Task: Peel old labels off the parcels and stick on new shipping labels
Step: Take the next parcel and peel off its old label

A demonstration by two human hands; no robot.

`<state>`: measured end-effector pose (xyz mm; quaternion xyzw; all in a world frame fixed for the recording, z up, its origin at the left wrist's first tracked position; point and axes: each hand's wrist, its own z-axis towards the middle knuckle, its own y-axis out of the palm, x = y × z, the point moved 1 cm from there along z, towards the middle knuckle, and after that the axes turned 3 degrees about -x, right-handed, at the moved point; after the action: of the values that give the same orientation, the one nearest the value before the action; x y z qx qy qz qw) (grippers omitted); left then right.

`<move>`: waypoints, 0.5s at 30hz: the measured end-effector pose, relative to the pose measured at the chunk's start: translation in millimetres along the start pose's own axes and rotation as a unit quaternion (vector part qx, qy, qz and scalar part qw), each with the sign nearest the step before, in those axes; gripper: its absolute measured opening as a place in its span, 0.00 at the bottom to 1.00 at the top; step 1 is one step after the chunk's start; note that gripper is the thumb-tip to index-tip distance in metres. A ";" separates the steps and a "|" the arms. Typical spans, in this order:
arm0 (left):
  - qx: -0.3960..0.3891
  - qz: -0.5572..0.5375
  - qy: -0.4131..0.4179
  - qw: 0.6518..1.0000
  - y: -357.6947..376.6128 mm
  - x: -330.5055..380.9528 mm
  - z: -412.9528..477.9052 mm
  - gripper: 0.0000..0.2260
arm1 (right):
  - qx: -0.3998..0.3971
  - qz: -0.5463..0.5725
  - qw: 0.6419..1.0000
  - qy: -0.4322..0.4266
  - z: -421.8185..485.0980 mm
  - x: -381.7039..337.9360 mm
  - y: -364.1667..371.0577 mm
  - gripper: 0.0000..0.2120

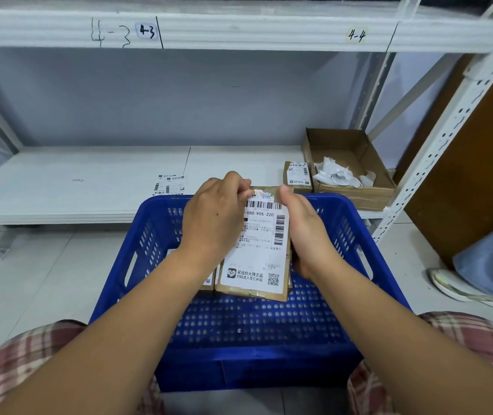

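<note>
A brown parcel (272,191) with a white shipping label (261,250) is held above the blue crate (383,274). My left hand (213,218) pinches the label's top left corner with curled fingers. My right hand (305,232) grips the parcel's right edge, thumb at the top. More labelled parcels (209,283) lie in the crate under my left wrist, mostly hidden. A loose label sheet (169,184) lies on the white shelf (74,184). Another labelled parcel (297,175) stands on the shelf behind the crate.
An open cardboard box (356,172) with crumpled white label scraps (338,175) sits on the shelf at the right. A white shelf upright (436,151) and a brown board (478,163) stand at right. Another person's shoe (463,290) is on the floor there.
</note>
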<state>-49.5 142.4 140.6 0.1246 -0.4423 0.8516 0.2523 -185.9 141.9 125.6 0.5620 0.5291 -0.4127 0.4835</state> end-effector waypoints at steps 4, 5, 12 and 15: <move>0.000 0.004 0.047 0.999 -1.2 0.2 -0.7 0.15 | -0.002 0.016 1.000 0.018 1.2 1.9 -0.3 0.15; 0.003 0.013 0.057 0.998 -2.1 0.5 -1.3 0.15 | -0.004 0.024 0.999 0.025 1.8 2.1 -0.6 0.15; -0.012 0.032 0.162 0.986 1.5 -4.3 -8.5 0.10 | -0.100 -0.044 0.992 0.069 11.5 -10.3 -13.9 0.14; -0.020 0.018 0.155 0.988 -0.6 -4.1 -9.6 0.15 | -0.119 -0.058 0.989 0.063 11.6 -10.3 -15.3 0.16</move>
<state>-45.5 149.2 133.7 -0.0218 -0.4169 0.8558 0.3054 -201.5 128.1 131.9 0.4937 0.6356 -0.3379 0.4880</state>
